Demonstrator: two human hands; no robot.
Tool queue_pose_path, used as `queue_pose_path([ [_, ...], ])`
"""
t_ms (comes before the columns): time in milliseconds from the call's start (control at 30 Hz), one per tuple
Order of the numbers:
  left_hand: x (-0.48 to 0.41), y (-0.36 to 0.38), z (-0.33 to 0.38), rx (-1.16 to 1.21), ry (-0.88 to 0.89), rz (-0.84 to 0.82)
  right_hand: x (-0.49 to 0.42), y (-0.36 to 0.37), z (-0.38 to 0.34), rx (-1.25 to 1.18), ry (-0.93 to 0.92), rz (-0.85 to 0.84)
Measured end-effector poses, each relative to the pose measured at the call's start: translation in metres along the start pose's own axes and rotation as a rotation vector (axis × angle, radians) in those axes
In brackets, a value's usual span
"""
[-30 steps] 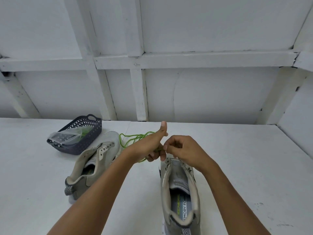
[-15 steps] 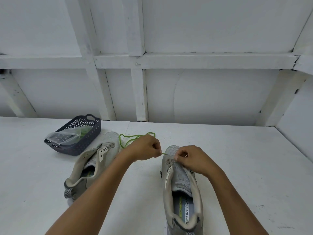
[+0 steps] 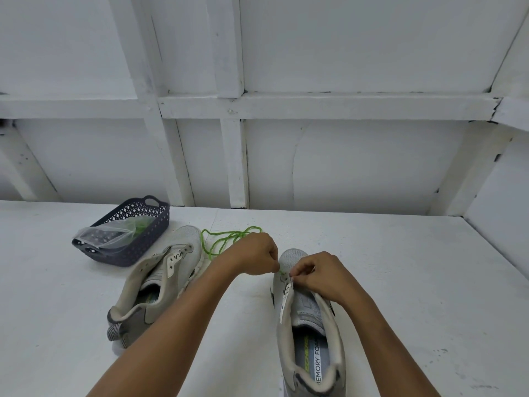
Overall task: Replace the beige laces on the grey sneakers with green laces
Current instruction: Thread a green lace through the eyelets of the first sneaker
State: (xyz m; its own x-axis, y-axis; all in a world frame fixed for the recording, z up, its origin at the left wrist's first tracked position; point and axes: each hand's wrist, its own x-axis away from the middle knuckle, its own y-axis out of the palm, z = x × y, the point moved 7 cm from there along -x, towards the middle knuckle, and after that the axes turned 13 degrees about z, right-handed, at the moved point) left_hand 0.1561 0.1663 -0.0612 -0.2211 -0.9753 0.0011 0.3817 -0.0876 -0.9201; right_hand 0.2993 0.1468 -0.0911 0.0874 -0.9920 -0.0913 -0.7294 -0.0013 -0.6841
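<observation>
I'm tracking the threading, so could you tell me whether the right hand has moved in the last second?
Yes. Judged against the wall post, the right hand has drawn back toward the person and slightly right, baring the right sneaker's toe.

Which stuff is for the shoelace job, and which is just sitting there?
Job: green lace, near sneaker, other sneaker, left hand pinching the lace, right hand pinching the near sneaker's eyelet edge.
Just sitting: basket, plastic bag in it.

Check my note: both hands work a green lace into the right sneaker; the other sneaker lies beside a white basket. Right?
No: in the head view the basket is dark grey, not white. Left hand, right hand and green lace are as noted.
</observation>
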Motion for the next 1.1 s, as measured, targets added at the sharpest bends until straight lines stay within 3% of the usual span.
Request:
queue_pose_path([
  [333,-0.013,-0.001,0.005,-0.122,0.029,0.006,-0.006,0.003,0.0,0.032,-0.031,-0.003],
  [733,-0.018,0.002,0.006,-0.116,0.043,-0.114,-0.008,0.004,0.002,-0.01,-0.003,-0.025],
  [1100,-0.021,0.005,0.002,-0.089,0.024,-0.105,-0.015,0.006,0.0,0.031,-0.001,-0.079],
])
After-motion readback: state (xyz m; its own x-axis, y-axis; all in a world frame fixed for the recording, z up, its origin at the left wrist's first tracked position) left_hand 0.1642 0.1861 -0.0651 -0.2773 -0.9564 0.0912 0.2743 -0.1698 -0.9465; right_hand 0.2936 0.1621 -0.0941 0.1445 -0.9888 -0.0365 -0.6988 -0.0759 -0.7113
